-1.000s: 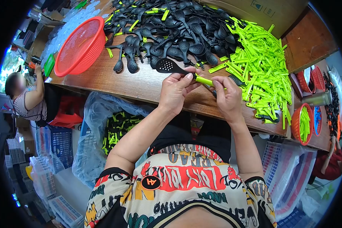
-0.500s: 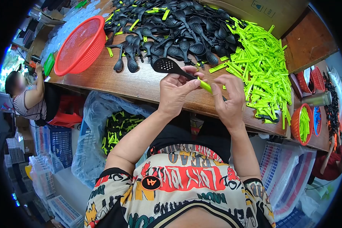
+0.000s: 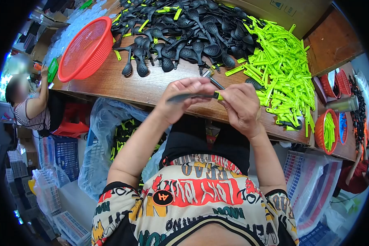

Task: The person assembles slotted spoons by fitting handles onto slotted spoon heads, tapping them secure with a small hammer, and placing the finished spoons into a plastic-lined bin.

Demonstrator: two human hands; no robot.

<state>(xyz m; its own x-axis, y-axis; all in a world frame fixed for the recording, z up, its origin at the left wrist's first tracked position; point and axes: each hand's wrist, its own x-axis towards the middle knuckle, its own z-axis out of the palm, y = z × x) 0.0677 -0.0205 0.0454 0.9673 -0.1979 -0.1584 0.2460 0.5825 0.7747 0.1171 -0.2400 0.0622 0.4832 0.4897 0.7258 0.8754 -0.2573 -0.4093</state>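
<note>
A black slotted spoon point(image 3: 180, 97) lies sideways between my hands, its head turned nearly edge-on. My right hand point(image 3: 241, 107) is closed round its green handle, of which only a short bit shows. My left hand point(image 3: 186, 96) is beside the spoon's head and neck, its fingers apart; whether it bears any of the spoon's weight is unclear. A metal-tipped tool point(image 3: 213, 80) lies on the table just beyond my hands. Behind it spreads a heap of black spoons point(image 3: 184, 30), and to the right a heap of green handles point(image 3: 281, 65).
A red basket point(image 3: 86, 49) stands at the table's left. Below the wooden table point(image 3: 127, 88) is a plastic-lined crate point(image 3: 96, 164) of green and black pieces. A smaller basket point(image 3: 326, 131) stands at right. A co-worker point(image 3: 30, 104) is at left; another person's arm shows far right.
The spoon has turned from face-up to nearly edge-on and moved lower. My left hand has opened and shifted left and down, while my right hand has closed round the handle.
</note>
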